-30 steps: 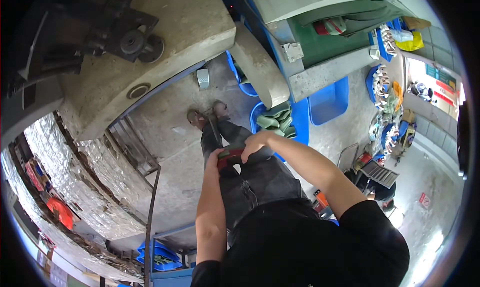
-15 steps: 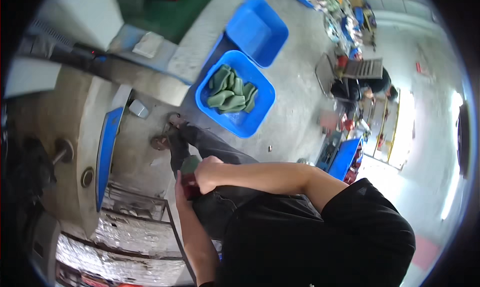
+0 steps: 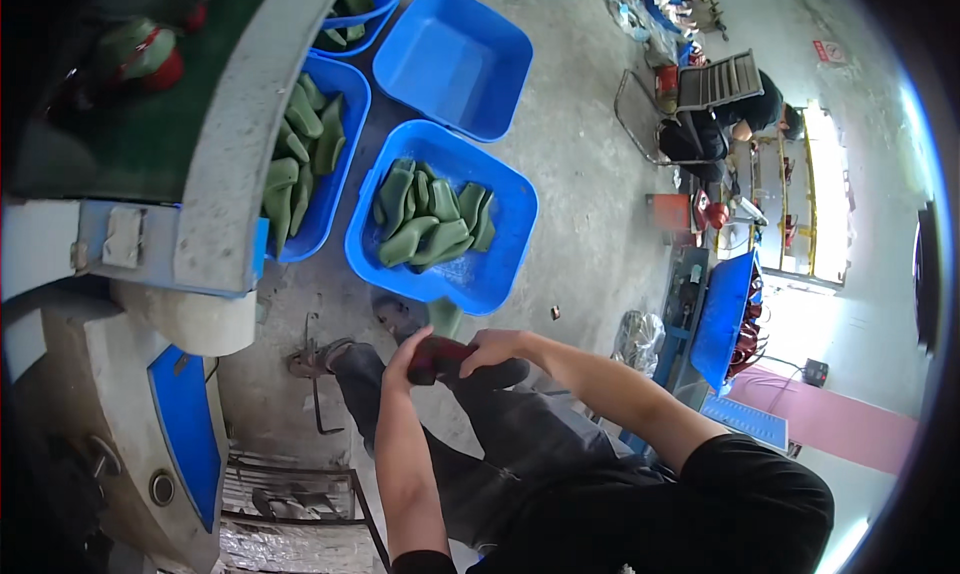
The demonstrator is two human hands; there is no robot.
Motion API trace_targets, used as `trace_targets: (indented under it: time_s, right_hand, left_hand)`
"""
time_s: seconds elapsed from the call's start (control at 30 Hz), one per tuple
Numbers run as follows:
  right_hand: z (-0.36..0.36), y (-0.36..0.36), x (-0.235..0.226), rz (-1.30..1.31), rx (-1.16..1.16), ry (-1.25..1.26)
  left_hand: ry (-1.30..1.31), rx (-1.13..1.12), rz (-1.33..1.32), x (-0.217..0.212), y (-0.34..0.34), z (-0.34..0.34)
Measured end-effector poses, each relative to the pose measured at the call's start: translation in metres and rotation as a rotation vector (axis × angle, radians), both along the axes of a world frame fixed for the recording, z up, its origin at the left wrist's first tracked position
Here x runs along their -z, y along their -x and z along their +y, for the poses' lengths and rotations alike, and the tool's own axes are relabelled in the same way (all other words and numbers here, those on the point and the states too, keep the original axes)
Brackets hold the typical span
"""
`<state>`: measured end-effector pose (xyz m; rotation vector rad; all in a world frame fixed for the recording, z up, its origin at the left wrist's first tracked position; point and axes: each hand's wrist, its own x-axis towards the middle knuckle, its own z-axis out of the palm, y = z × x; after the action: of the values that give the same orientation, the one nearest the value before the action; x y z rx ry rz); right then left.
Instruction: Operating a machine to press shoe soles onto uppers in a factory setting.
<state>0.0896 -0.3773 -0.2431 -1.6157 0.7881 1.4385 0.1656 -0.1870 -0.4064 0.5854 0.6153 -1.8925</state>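
Low in front of my legs, both hands grip a dark red shoe point(image 3: 438, 357). A green shoe last point(image 3: 444, 317) sticks out of its far end, toward the tubs. My left hand point(image 3: 402, 362) is closed round the shoe's left side. The fingers of my right hand point(image 3: 494, 350) are closed on its right side. Parts of the shoe are hidden behind my hands. Just beyond, a blue tub point(image 3: 515, 229) on the floor holds several green shoe lasts point(image 3: 428, 237) lying in a loose heap.
A second blue tub point(image 3: 460, 59) stands behind, and another tub point(image 3: 352, 104) with lasts is at left. A green conveyor belt point(image 3: 130, 159) carries shoes on lasts. A machine point(image 3: 110, 374) stands at left. A person point(image 3: 745, 114) sits by a chair point(image 3: 720, 79) at far right.
My view has shifted, bringing more tubs and the conveyor into sight. The shoe and both hands have moved right, nearer the tub, and the last now points toward it.
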Motion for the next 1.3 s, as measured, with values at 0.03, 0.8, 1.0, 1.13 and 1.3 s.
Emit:
trace_targets:
  time_s: [0.03,0.8,1.0,1.13,1.3]
  right_hand:
    - [-0.010,0.011,-0.001,0.008,0.043,0.000]
    - [0.297,-0.233,-0.482,-1.598,-0.407,-1.034]
    - [0.353,-0.247,-0.453,-1.335,-0.784,-1.040]
    - [0.358,-0.271,-0.418,-1.209,-0.797,-0.835]
    - [0.316,-0.347,-0.351,-1.173,-0.692,-0.578]
  left_hand:
    - [0.015,0.048,-0.019,-0.005,-0.002,-0.018]
    - [-1.791,-1.420,-1.768,-0.774,0.134,0.316]
    - [-3.304,-0.868,-1.080,-0.813,0.211,0.432]
    - [-3.499,-0.482,-0.667,-0.780,0.227,0.498]
    - [-3.552,-0.496,-0.647,-0.775,0.180,0.557]
